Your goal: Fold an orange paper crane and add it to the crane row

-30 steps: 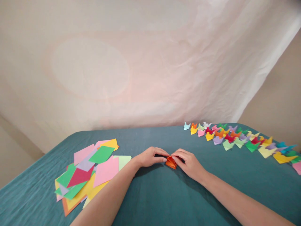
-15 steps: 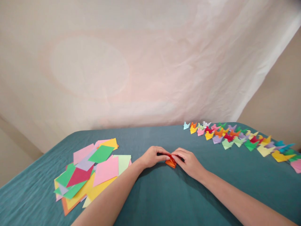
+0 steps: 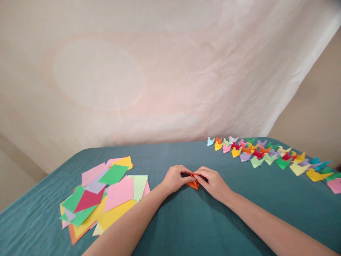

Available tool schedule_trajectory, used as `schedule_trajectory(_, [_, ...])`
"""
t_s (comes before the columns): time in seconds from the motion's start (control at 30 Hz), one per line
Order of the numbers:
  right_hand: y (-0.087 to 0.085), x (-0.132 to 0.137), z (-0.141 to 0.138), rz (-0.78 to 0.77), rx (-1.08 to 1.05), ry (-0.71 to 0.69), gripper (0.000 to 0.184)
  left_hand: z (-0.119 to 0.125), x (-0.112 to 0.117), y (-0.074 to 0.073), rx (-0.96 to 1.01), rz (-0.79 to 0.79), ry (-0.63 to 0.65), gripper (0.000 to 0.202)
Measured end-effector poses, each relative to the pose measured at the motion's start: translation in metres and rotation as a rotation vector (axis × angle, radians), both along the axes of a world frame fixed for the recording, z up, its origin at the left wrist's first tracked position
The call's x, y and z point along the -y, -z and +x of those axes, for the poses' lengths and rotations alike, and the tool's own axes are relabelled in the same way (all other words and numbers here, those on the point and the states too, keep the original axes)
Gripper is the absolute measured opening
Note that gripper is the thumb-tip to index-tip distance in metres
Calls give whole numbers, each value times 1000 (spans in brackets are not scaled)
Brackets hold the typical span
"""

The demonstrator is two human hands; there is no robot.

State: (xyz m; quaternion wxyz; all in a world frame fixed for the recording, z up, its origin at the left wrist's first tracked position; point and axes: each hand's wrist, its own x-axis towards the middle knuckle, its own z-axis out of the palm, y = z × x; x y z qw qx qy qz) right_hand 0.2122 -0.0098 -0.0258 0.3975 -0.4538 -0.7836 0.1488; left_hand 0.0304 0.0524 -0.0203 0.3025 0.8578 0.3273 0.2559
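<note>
Nearer the right hand (image 3: 214, 183) than a second ago, the left hand (image 3: 173, 177) pinches the orange paper (image 3: 195, 184) at its left side; the right hand pinches the other. That paper sits between both hands. Sheets (image 3: 119, 195) overlap left of the left hand; birds (image 3: 270, 159) stand beyond the right, before a pale cloth (image 3: 170, 71).

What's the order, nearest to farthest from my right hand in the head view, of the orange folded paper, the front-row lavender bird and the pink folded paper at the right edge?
From your right hand:
1. Orange folded paper: at its fingertips, on the left.
2. Lavender bird: beyond it, to the right.
3. Pink folded paper: far right.
</note>
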Motion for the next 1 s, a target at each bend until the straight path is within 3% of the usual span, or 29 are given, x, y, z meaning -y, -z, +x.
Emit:
schedule_trajectory(0.5, [-4, 6, -5, -74, 6, 21, 16, 4, 4, 1, -85, 81, -67, 22])
schedule_trajectory(0.67, [-5, 6, -10, -45, 15, 87, 10, 4, 6, 2, -102, 84, -76, 24])
schedule_trajectory(0.8, [-4, 7, -11, -2, 22, 56, 14, 5, 7, 2, -105, 87, -75, 23])
schedule_trajectory(1.0, [0, 6, -9, 4, 36, 40, 17, -1, 2, -3, -77, 38, 47, 23])
